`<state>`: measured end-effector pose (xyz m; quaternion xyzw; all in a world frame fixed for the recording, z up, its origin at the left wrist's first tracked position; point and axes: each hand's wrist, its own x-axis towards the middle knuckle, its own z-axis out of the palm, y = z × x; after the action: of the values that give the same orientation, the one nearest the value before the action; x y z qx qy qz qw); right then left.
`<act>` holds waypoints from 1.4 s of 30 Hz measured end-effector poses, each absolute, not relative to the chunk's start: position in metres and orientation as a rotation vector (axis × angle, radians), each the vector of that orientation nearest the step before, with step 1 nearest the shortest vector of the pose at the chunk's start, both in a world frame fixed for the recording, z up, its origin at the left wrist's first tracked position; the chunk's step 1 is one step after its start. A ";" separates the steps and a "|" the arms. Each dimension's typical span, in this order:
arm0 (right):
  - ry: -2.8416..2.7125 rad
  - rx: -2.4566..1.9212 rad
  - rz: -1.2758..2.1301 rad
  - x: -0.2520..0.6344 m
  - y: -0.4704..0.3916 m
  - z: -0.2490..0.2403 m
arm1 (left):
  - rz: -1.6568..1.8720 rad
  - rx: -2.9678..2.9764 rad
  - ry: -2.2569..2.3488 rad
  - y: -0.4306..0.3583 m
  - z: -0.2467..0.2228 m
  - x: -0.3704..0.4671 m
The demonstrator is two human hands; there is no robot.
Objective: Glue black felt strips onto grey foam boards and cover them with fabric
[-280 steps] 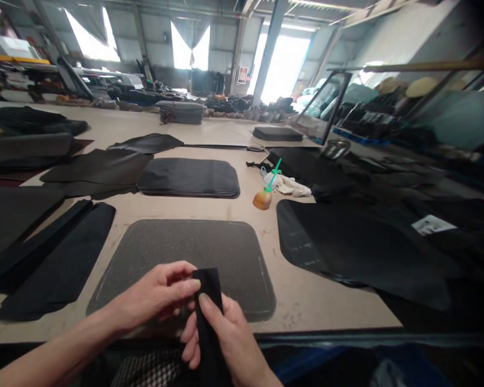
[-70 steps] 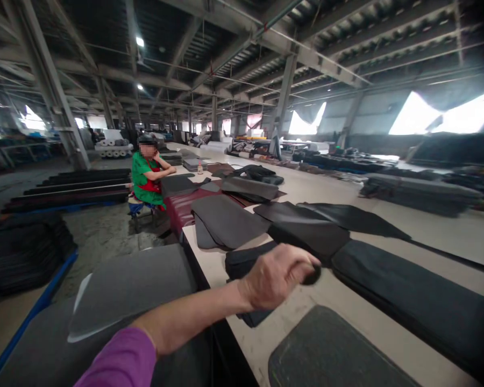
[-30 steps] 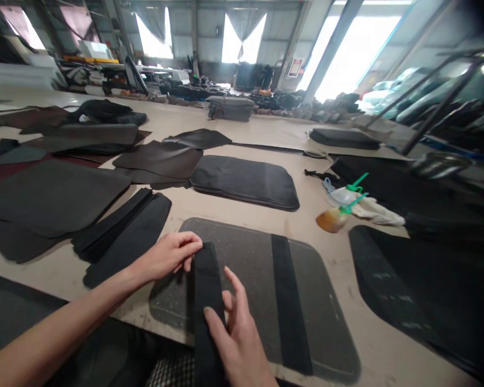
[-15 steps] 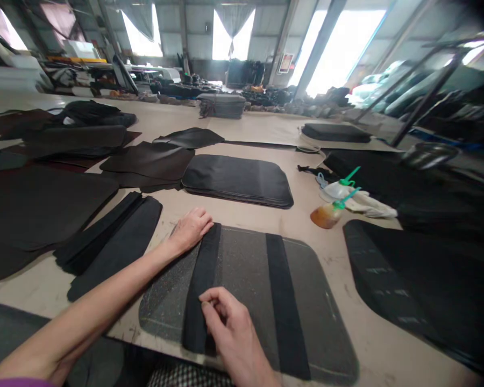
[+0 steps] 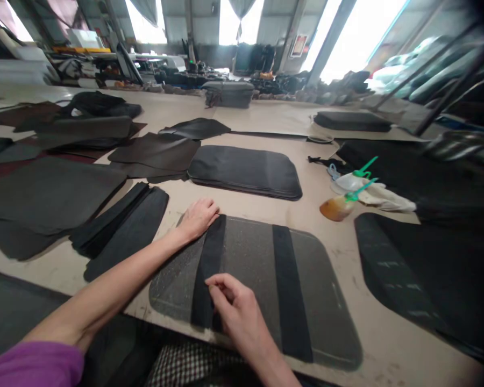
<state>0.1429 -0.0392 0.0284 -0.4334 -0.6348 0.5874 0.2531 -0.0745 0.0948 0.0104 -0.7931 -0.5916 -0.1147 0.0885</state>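
Note:
A dark grey panel with rounded corners (image 5: 248,252) lies flat on the table in front of me, with thin pale lines along its edges. Two black strips cross it, a left strip (image 5: 212,247) and a right strip (image 5: 292,293). My left hand (image 5: 198,219) rests at the panel's far edge, fingers lying close together and touching the top end of the left strip; its thumb is hidden. Over the lower part of that strip is my right hand (image 5: 240,306), thumb and index finger pinched together. Whatever may be between those fingertips is too small to make out.
More black strips (image 5: 121,231) lie to the left, near dark sheets (image 5: 48,191). A stack of black panels (image 5: 246,172) sits beyond. To the right are a bottle of amber liquid (image 5: 336,209), a white bottle (image 5: 344,183), and a large black piece (image 5: 427,279).
The view has shifted, so the whole table sits slightly higher and further right in the picture. Both hands keep nearly the same places on the panel and left strip.

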 end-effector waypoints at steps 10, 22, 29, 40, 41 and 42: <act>-1.548 -1.262 1.793 0.138 -0.045 0.032 | -0.199 -2.416 -1.470 0.085 0.013 -0.071; -2.047 -1.262 1.353 0.130 -0.050 0.022 | -0.261 -2.420 -1.527 0.064 0.017 -0.075; -2.322 -1.212 0.961 0.129 -0.057 0.023 | -0.236 -2.414 -1.527 0.065 0.017 -0.074; -2.478 -1.112 0.319 0.122 -0.077 0.021 | -0.247 -2.443 -1.540 0.062 0.020 -0.071; -2.488 -1.056 0.265 0.122 -0.081 0.020 | -0.248 -2.447 -1.542 0.061 0.021 -0.069; -2.515 -0.980 0.222 0.122 -0.085 0.019 | -0.254 -2.450 -1.546 0.060 0.021 -0.069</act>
<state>0.1224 -0.0846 0.0189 -0.3534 -0.9070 0.0799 0.2149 -0.0686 0.0601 0.0213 -0.8367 -0.5281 -0.0866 0.1162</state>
